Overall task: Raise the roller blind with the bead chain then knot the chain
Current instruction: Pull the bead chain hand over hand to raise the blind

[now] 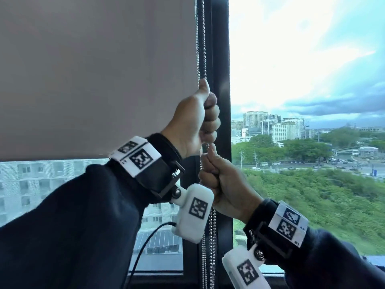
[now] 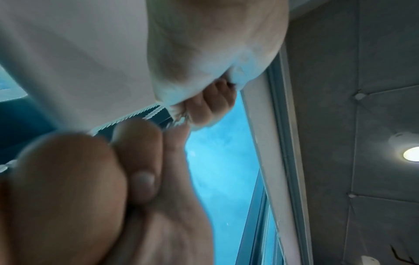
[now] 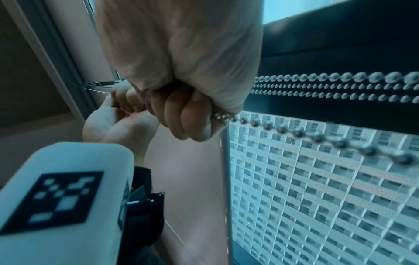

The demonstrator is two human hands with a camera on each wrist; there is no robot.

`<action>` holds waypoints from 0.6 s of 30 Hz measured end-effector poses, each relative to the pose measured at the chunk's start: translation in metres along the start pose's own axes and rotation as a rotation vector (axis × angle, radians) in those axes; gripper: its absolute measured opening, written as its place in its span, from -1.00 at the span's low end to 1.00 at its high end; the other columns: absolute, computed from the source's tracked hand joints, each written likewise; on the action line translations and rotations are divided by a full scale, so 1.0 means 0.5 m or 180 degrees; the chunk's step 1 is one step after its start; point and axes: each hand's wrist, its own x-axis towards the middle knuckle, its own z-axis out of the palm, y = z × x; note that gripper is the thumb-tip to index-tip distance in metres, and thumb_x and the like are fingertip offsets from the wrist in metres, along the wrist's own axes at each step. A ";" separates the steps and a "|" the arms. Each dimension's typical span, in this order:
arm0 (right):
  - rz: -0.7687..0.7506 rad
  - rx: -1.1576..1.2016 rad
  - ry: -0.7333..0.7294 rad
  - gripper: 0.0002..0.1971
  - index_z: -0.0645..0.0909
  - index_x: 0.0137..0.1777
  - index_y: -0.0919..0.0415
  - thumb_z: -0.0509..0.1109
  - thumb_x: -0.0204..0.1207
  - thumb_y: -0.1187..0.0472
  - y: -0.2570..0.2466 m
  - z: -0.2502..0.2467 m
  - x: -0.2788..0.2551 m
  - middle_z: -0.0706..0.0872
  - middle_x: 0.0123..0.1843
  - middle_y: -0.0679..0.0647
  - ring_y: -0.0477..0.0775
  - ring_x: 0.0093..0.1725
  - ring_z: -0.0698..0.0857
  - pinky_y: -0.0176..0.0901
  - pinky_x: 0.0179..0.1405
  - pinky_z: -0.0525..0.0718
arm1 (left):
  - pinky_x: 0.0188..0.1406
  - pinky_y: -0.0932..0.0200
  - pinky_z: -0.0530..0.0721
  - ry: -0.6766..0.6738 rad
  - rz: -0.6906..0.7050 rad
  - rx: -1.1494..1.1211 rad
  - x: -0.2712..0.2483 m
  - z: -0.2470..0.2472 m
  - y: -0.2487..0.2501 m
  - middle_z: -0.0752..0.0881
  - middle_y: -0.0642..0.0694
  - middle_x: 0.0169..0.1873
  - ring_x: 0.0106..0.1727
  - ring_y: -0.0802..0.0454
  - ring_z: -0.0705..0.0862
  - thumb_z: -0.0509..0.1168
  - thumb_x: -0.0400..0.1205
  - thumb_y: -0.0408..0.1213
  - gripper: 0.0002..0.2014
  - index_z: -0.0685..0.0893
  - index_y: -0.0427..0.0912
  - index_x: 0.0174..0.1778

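The grey roller blind [image 1: 93,80] covers the left window down to about mid-height. Its metal bead chain [image 1: 201,49] hangs along the blind's right edge, in front of the dark frame. My left hand [image 1: 206,113] is fisted round the chain, thumb pointing up. Directly below it, almost touching, my right hand [image 1: 216,176] grips the same chain in a fist. Loose strands of chain [image 1: 212,247] hang below both hands. The right wrist view shows the right hand's fingers [image 3: 181,122] curled over the beads [image 3: 317,138]. In the left wrist view, the left hand's fingers [image 2: 211,107] are closed on the chain.
A dark window frame post [image 1: 221,59] stands just right of the chain. Glass on both sides looks out on buildings and trees. A black cable [image 1: 145,243] hangs from the left wrist camera. A ceiling lamp [image 2: 411,154] is lit overhead.
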 end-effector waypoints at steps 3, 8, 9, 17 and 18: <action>0.0142 -0.0247 -0.0106 -0.49 0.23 -0.36 0.13 0.09 0.70 -0.21 -0.007 -0.021 0.004 0.13 -0.50 0.00 -0.07 -0.60 0.15 -0.33 -0.69 0.28 | -0.57 0.18 -0.07 0.0079 -0.0038 -0.0077 0.006 -0.006 -0.012 0.12 0.07 -0.63 -0.60 0.09 0.00 -0.03 0.75 0.19 -0.50 0.09 0.01 -0.43; -0.0141 -0.0612 0.0011 -0.40 0.67 -0.14 0.21 0.04 0.69 -0.29 -0.105 -0.052 0.025 0.70 -0.24 0.18 0.13 -0.28 0.70 -0.02 -0.25 0.78 | -0.53 0.14 -0.10 -0.0022 -0.0009 -0.0257 -0.002 -0.020 -0.015 0.10 0.07 -0.67 -0.63 0.10 -0.02 0.00 0.74 0.19 -0.51 0.06 0.01 -0.39; -0.0243 -0.0641 0.0058 -0.38 0.66 -0.07 0.23 0.02 0.70 -0.29 -0.131 -0.052 0.031 0.74 -0.20 0.17 0.14 -0.24 0.73 0.01 -0.20 0.79 | -0.53 0.15 -0.11 -0.0020 -0.0015 -0.0272 -0.004 -0.022 -0.021 0.10 0.07 -0.68 -0.64 0.10 -0.02 0.01 0.74 0.19 -0.51 0.07 0.01 -0.41; -0.0485 -0.0610 0.0080 -0.35 0.60 0.15 0.33 0.04 0.70 -0.31 -0.215 0.040 0.089 0.79 -0.08 0.23 0.20 -0.15 0.77 -0.04 -0.17 0.77 | -0.54 0.21 -0.10 -0.0057 -0.0358 -0.0558 -0.037 -0.034 -0.100 0.10 0.09 -0.70 -0.62 0.09 -0.04 0.07 0.69 0.23 -0.44 0.17 0.01 -0.54; -0.0488 -0.0576 0.0053 -0.36 0.58 0.15 0.33 0.04 0.70 -0.30 -0.212 0.054 0.096 0.78 -0.11 0.22 0.19 -0.18 0.76 -0.03 -0.17 0.78 | -0.55 0.22 -0.09 -0.0067 -0.0369 -0.0608 -0.041 -0.032 -0.106 0.10 0.10 -0.69 -0.62 0.10 -0.04 0.08 0.69 0.23 -0.45 0.15 0.01 -0.52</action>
